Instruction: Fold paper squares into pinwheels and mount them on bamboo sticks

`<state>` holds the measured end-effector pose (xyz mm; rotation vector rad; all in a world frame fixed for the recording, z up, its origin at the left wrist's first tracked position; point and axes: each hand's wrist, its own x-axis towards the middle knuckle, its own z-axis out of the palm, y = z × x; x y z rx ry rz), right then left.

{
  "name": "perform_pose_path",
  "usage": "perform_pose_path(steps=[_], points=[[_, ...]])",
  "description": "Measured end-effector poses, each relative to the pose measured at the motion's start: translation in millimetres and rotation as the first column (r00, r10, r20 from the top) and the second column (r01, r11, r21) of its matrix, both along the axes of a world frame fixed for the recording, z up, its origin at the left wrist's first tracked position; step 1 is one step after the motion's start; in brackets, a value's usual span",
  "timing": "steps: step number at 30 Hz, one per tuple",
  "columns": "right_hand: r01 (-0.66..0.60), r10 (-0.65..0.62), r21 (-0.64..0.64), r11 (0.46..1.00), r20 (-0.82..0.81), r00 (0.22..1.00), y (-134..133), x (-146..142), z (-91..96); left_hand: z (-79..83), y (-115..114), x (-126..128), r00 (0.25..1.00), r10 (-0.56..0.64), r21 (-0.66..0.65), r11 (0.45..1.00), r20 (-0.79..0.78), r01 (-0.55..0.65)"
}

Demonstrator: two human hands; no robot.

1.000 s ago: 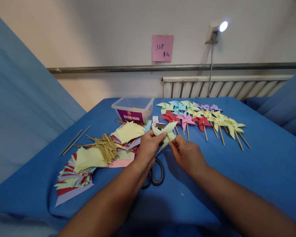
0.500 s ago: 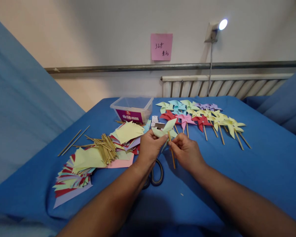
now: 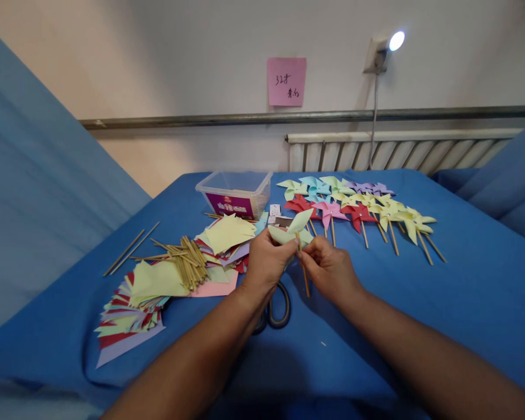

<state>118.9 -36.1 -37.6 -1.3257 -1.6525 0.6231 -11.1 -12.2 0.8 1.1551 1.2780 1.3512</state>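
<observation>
A pale green paper pinwheel (image 3: 301,220) is in my left hand (image 3: 266,256), which is closed around its blades, thumb on top. A thin wooden stick (image 3: 306,283) crosses the back of the pinwheel and slants down towards me. My right hand (image 3: 332,269) has its fingers closed at the stick, just below the thumb of the left; the exact contact is partly hidden. Under my left wrist lie black-handled scissors (image 3: 280,324), their blades covered by the hand and forearm. A small white-and-grey box (image 3: 275,210) stands behind the left hand.
Finished pinwheels (image 3: 361,216) in several colours lie at the back right. To the left are cut paper sheets (image 3: 157,280), a bundle of sticks (image 3: 188,265) and a clear plastic box (image 3: 231,184). The blue-covered table (image 3: 420,326) meets a wall with a radiator (image 3: 402,137).
Both hands stay in nearly the same place. The pinwheel and its stick have shifted very slightly, and my left thumb now sits nearer the right fingertips.
</observation>
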Motion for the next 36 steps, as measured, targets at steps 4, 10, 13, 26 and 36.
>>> perform_pose_path(steps=[4,10,13,26,36], points=[[-0.010,0.010,0.001,1.000,-0.024,1.000,-0.3,-0.2,0.1,0.1,-0.8,0.4,1.000,0.008,0.017,1.000,0.009,-0.008],[-0.012,0.012,0.002,1.000,-0.022,1.000,-1.6,1.0,2.8,0.1,1.9,-3.3,1.000,-0.019,0.002,1.000,-0.002,0.019],[-0.024,0.024,-0.005,1.000,-0.018,1.000,-2.6,0.8,4.1,2.4,2.9,-6.9,0.996,-0.008,0.013,1.000,-0.091,0.009],[-0.023,0.014,0.100,0.995,0.086,0.996,-6.9,-0.9,6.8,8.1,4.5,-11.0,0.990,-0.023,0.021,0.999,-0.139,0.026],[-0.080,-0.016,0.340,0.937,0.271,0.962,-6.4,3.3,7.1,1.3,5.2,-11.5,1.000,-0.006,-0.046,0.999,-0.015,0.006]])
